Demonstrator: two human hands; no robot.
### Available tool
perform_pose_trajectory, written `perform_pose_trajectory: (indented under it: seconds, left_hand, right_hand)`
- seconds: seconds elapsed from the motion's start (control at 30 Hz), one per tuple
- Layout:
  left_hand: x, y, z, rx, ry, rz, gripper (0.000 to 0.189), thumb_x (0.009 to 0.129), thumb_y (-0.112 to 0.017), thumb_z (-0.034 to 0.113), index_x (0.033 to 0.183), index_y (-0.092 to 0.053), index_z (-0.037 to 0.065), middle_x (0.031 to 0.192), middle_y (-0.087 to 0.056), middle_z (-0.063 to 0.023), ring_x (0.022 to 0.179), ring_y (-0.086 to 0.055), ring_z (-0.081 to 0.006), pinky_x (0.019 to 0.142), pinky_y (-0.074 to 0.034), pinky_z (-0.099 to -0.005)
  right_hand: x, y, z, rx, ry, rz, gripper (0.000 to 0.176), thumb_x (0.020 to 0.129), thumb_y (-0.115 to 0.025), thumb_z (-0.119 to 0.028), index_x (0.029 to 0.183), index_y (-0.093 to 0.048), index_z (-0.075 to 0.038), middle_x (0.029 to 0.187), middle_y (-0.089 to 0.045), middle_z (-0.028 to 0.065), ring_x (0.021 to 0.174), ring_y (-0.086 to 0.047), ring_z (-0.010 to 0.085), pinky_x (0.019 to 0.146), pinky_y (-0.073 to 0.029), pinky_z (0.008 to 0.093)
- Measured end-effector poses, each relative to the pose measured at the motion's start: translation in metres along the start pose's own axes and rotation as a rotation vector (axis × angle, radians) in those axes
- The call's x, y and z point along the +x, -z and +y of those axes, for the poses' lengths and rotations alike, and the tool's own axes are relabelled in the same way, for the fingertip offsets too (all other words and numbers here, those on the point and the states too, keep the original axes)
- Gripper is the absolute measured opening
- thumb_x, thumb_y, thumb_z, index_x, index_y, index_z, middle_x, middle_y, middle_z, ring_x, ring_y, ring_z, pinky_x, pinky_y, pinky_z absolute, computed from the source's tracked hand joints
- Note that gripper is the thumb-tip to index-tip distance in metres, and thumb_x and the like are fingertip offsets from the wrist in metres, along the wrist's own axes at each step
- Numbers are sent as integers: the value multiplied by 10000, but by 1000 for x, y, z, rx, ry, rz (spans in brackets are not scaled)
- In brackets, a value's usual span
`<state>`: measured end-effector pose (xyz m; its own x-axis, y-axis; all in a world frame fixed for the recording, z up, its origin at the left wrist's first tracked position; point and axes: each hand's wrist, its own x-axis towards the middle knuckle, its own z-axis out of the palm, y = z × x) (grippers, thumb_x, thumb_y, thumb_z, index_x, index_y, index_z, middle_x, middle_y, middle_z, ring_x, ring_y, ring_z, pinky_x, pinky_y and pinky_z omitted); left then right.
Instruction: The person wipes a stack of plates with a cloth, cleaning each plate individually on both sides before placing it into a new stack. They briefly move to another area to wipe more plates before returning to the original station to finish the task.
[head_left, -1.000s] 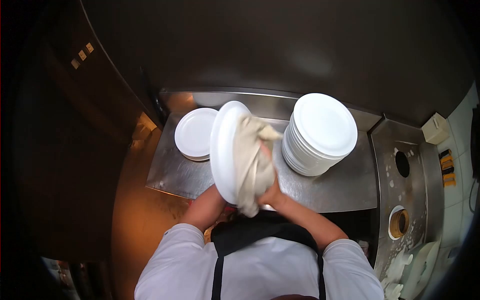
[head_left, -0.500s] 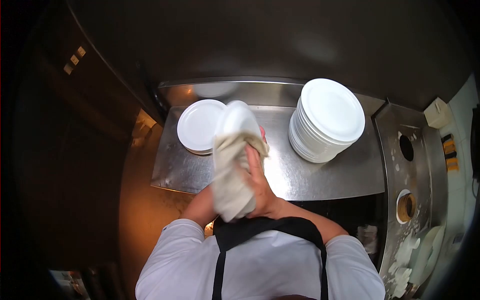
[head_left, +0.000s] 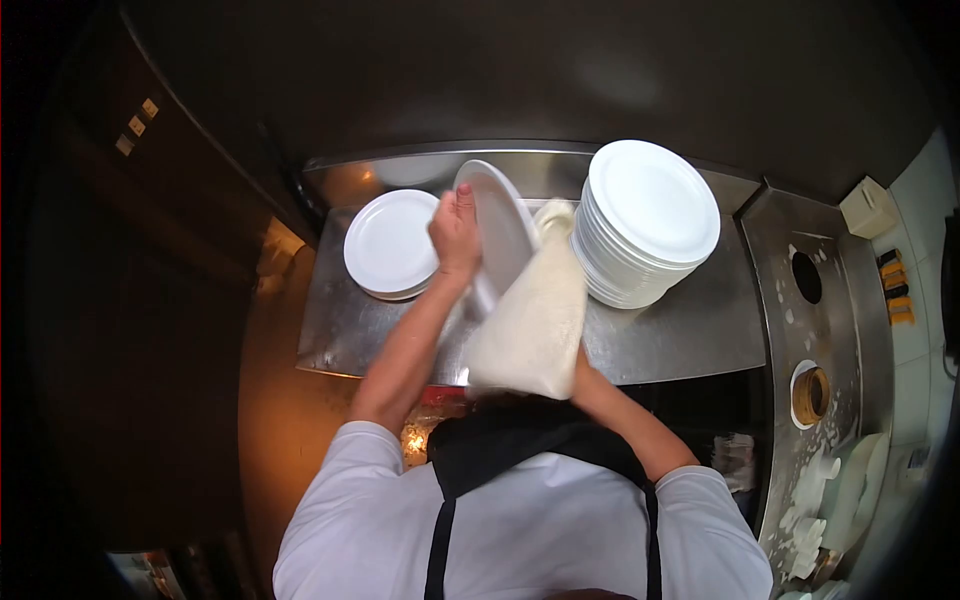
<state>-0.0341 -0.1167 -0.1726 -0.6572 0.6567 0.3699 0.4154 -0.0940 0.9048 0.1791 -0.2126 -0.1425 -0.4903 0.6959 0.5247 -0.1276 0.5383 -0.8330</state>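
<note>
A white plate [head_left: 497, 215] is tilted up on edge above the steel counter, between two stacks. My left hand [head_left: 457, 232] grips its left rim, the thumb pointing up along the face. A cream cloth [head_left: 540, 320] hangs against the plate's right side and covers my right hand, so those fingers are hidden; only the forearm shows below it. To the left lies a low stack of white plates [head_left: 392, 242]. A tall stack of white plates [head_left: 653, 203] stands to the right, close to the cloth.
The steel counter [head_left: 680, 350] has a raised back edge against a dark wall. At the right, a wet steel sink surface [head_left: 775, 245] bears a brown round object [head_left: 811, 393], white items and a dark hole. A white box [head_left: 868, 208] sits at the far right.
My left hand has come out from behind the cloth and moved up to the plate's left rim. The plate has turned more upright, and the cloth has swung right, over my right hand.
</note>
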Motion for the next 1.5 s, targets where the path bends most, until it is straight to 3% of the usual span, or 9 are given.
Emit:
perform_pose_trajectory:
  seconds: [0.1, 0.27, 0.37, 0.6, 0.7, 0.87, 1.03, 1.23, 1.5]
  left_hand:
    - [30, 30, 61, 192, -285, 61, 547, 922, -660, 539, 794, -540, 21, 646, -569, -199, 595, -605, -273, 560, -468, -428]
    - [18, 69, 171, -680, -453, -218, 497, 931, -720, 136, 1330, -466, -18, 1106, -662, -134, 998, -646, -194, 901, -528, -300]
    - [-31, 50, 134, -406, -380, -158, 465, 959, -676, 109, 1351, -467, -30, 1184, -639, -135, 1100, -595, -168, 953, -475, -283]
    - [-60, 95, 138, -338, -150, -367, 230, 966, -631, 94, 1145, -643, -51, 990, -712, -65, 923, -645, -126, 816, -514, -280]
    - [-52, 132, 143, -91, -225, -561, 236, 947, -614, 82, 1150, -643, -34, 929, -735, -143, 854, -712, -212, 757, -536, -323]
    - [-35, 150, 174, 325, -192, -938, 238, 887, -611, 52, 1118, -644, 2, 918, -696, -236, 903, -697, -407, 778, -542, -401]
    - [-47, 111, 70, 207, -631, -990, 433, 841, -637, 48, 1271, -585, 60, 1332, -559, -200, 1256, -508, -334, 1052, -417, -416]
    - [-80, 147, 15, -340, 652, -620, 469, 856, -585, 27, 1315, -553, -65, 1166, -679, -195, 1014, -690, -274, 932, -537, -387]
    - [-83, 185, -62, -479, 745, 196, 373, 887, -582, 55, 1210, -572, -134, 1091, -698, -202, 927, -717, -279, 772, -584, -369]
  right_hand:
    - [41, 40, -9, -51, -234, 290, 267, 853, -676, -57, 1113, -671, 6, 1115, -695, 130, 1058, -651, 221, 921, -521, 361]
    - [85, 65, -9, 714, -287, 630, 344, 934, -690, -81, 1256, -593, -9, 1205, -649, 83, 1088, -629, 199, 921, -537, 350]
    - [101, 44, -19, 923, -243, 671, 398, 945, -692, -150, 1299, -570, -14, 1241, -627, 80, 1113, -614, 208, 977, -514, 353]
    - [80, 61, 47, 955, -395, 492, 620, 864, -779, -107, 1405, -478, -78, 1313, -581, 50, 1210, -553, 227, 1041, -471, 368]
    - [81, 126, 66, -176, -1, 168, 479, 787, -821, -146, 1220, -640, -51, 1207, -669, 103, 1144, -617, 200, 986, -501, 342]
    - [144, 123, -63, -317, 44, -467, 377, 690, -792, -88, 1057, -705, -85, 1001, -724, 118, 920, -702, 296, 843, -552, 375]
    - [148, 44, -71, -347, 407, -596, 322, 697, -774, -34, 1011, -706, -54, 875, -686, 132, 824, -673, 351, 754, -553, 367]
    - [124, 89, -71, -28, 81, 112, 401, 767, -803, -97, 1132, -668, 1, 1025, -718, 102, 930, -697, 208, 832, -543, 337]
    - [65, 134, -1, -137, -163, 562, 547, 950, -689, -242, 1393, -479, -1, 1323, -574, 133, 1177, -587, 223, 1013, -479, 372]
